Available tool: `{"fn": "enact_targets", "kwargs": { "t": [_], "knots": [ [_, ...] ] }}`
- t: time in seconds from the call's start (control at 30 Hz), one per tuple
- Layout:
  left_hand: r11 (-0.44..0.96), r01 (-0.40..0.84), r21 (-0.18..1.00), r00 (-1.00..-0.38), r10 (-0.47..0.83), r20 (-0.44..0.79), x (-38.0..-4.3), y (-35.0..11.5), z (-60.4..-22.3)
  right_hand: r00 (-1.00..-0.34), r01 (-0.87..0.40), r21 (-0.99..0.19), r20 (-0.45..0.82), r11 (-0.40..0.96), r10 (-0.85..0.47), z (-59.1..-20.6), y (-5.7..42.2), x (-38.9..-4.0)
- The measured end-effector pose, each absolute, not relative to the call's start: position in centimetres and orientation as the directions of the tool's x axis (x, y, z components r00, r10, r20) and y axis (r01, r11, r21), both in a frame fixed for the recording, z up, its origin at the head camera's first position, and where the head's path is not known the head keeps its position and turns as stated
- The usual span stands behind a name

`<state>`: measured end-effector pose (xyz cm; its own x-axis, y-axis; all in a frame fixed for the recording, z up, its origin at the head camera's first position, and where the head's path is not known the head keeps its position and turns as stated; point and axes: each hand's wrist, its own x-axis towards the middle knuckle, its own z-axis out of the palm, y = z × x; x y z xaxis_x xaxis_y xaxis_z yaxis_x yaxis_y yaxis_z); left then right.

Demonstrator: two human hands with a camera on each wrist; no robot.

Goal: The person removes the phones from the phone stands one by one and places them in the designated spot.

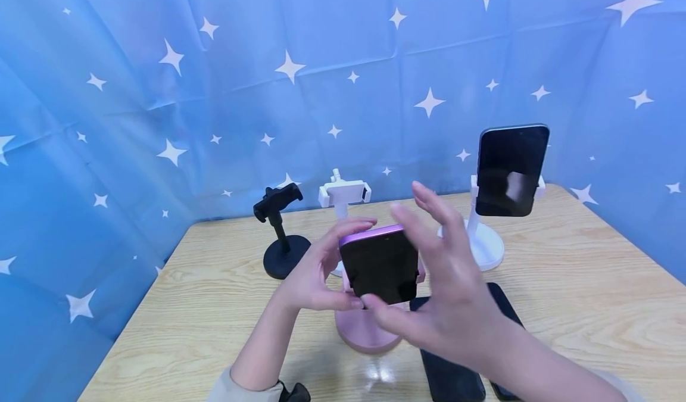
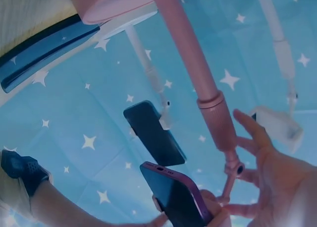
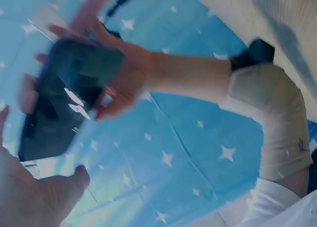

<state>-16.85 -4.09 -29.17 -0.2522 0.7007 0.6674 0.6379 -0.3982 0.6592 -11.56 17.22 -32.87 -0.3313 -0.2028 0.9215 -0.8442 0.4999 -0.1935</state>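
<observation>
A purple-edged phone (image 1: pixel 380 265) with a dark screen stands upright in the clamp of a pink phone stand (image 1: pixel 370 333). My left hand (image 1: pixel 317 274) grips the phone and clamp from the left, its thumb low on the front and its fingers around the upper side. In the left wrist view the fingers reach behind the clamp, beside the pink pole (image 2: pixel 190 53). My right hand (image 1: pixel 455 298), blurred, hovers at the phone's right with fingers spread and thumb by the lower screen. The right wrist view shows a gap between this hand and the phone (image 3: pixel 69 98).
Behind stand a black phone stand (image 1: pixel 284 253) and a white one (image 1: pixel 345 193). At right, another white stand (image 1: pixel 486 247) holds a dark phone (image 1: pixel 511 170). Two dark phones lie under my right forearm, one phone (image 1: pixel 452 375) nearer the pink base. A blue starry curtain (image 1: pixel 321 92) backs the table.
</observation>
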Motion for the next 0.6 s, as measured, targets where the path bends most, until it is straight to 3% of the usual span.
{"fn": "enact_targets", "kwargs": {
  "t": [0.1, 0.23, 0.6],
  "knots": [
    [-0.411, 0.638, 0.650, -0.231, 0.703, 0.672, -17.0, -3.8, -29.2, -0.307, -0.793, -0.121, 0.926, 0.598, -0.220, -29.3, 14.0, -9.4],
    [-0.356, 0.657, 0.665, -0.270, 0.712, 0.648, -16.9, -3.7, -29.3, -0.307, -0.724, -0.075, 0.925, 0.686, -0.223, -25.6, 11.3, -7.3],
    [-0.334, 0.638, 0.693, -0.302, 0.719, 0.626, -17.1, -3.9, -29.1, -0.246, -0.592, 0.039, 0.942, 0.805, -0.227, -25.1, 9.8, -7.7]
  ]
}}
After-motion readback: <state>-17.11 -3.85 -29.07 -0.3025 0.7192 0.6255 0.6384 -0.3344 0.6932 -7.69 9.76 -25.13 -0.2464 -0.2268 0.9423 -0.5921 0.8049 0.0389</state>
